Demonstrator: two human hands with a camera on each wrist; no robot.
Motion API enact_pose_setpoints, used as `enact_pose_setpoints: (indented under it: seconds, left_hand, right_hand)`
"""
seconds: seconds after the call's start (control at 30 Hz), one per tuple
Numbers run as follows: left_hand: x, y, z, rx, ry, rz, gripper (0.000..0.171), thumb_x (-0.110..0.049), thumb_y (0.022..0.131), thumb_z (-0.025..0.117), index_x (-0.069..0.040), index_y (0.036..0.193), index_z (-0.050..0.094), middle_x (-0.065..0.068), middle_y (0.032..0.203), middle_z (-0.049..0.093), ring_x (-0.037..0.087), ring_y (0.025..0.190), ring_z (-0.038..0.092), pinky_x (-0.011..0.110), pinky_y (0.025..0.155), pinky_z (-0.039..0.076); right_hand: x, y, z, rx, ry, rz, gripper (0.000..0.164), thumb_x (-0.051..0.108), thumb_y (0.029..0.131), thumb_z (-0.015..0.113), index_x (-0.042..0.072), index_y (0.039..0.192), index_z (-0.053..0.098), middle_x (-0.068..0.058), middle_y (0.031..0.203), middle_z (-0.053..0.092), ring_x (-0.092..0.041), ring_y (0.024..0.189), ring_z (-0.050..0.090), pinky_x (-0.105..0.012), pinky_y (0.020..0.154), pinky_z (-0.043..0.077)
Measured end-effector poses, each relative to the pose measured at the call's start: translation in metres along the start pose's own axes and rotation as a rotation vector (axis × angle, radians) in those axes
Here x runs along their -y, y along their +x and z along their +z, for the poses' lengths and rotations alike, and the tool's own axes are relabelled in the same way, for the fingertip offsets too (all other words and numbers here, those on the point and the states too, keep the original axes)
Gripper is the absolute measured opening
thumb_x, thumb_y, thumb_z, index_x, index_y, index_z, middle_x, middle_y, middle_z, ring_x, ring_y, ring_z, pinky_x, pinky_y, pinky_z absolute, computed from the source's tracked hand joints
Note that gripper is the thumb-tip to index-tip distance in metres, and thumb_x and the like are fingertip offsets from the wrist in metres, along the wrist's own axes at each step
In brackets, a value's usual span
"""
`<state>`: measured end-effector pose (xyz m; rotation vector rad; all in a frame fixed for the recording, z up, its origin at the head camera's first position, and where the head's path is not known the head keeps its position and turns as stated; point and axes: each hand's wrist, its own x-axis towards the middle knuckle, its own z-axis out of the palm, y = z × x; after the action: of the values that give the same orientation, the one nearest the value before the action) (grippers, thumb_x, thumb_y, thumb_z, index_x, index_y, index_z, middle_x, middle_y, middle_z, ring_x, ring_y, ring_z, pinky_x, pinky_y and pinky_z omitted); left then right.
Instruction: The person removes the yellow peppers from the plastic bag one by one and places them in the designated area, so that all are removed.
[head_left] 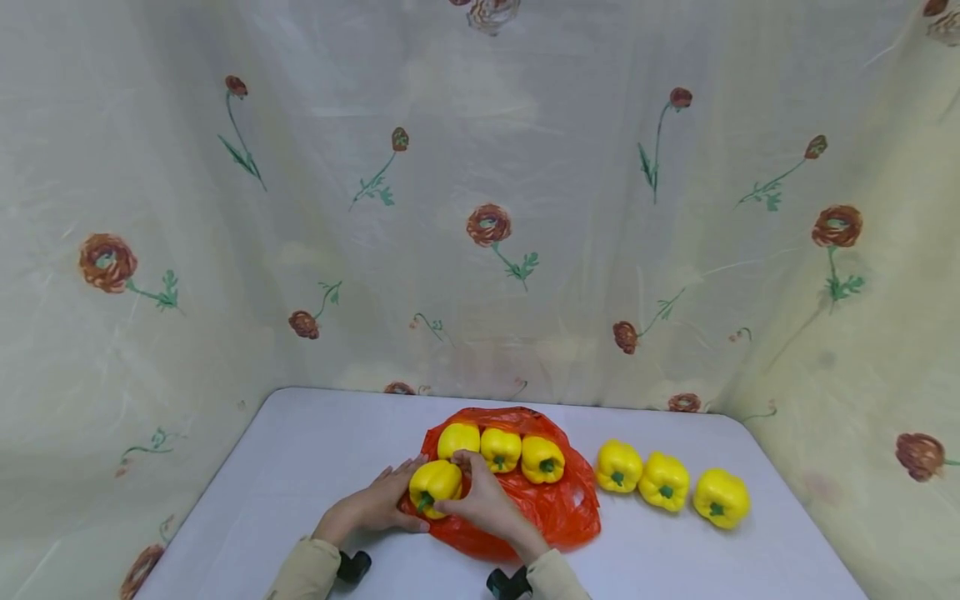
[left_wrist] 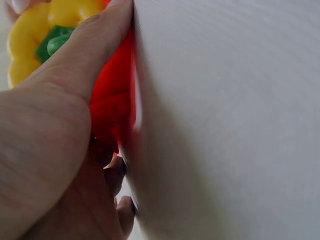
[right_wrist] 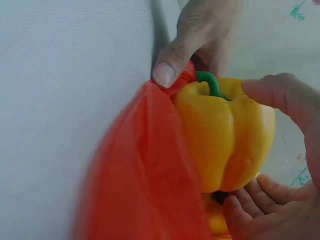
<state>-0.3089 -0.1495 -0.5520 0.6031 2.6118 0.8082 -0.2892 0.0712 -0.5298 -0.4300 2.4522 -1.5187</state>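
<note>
Head view: the right grip (head_left: 489,502) pinched a yellow pepper (head_left: 433,482) at the red bag's (head_left: 555,510) left side, while the left grip (head_left: 377,502) held the bag's edge, presumably to steady it.

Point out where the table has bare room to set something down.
Bare table lies left of the left hand, and at the near right, in front of the three loose peppers. Crowded: the red bag, with four more peppers and the right hand at it.

glare marks the curtain (head_left: 570,192); the red bag (right_wrist: 145,175) blurs along one edge.
</note>
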Motion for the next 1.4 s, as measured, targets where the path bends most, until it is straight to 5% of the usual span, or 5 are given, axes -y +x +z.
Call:
enact_pose_setpoints:
  seconds: [0.73, 1.4]
  left_hand:
    - [0.0, -0.003, -0.002, -0.003, -0.018, 0.015, 0.101, -0.053, 0.079, 0.073, -0.01, 0.154, 0.022, 0.008, 0.161, 0.022, 0.033, 0.148, 0.019, 0.06, 0.119, 0.008]
    - [0.004, 0.002, 0.001, 0.003, 0.03, 0.009, 0.102, -0.054, 0.078, 0.073, -0.012, 0.155, 0.02, 0.006, 0.161, 0.023, 0.031, 0.148, 0.019, 0.057, 0.12, 0.01]
  right_hand:
    - [-0.008, 0.003, 0.013, -0.05, -0.078, 0.023, 0.082, 0.038, 0.077, 0.081, 0.004, 0.139, 0.039, -0.015, 0.139, 0.044, -0.029, 0.122, 0.047, -0.056, 0.107, 0.039]
    - [-0.01, -0.001, 0.0, -0.014, -0.104, 0.026, 0.077, 0.031, 0.077, 0.081, 0.008, 0.138, 0.04, -0.013, 0.136, 0.047, -0.028, 0.119, 0.048, -0.057, 0.105, 0.041]
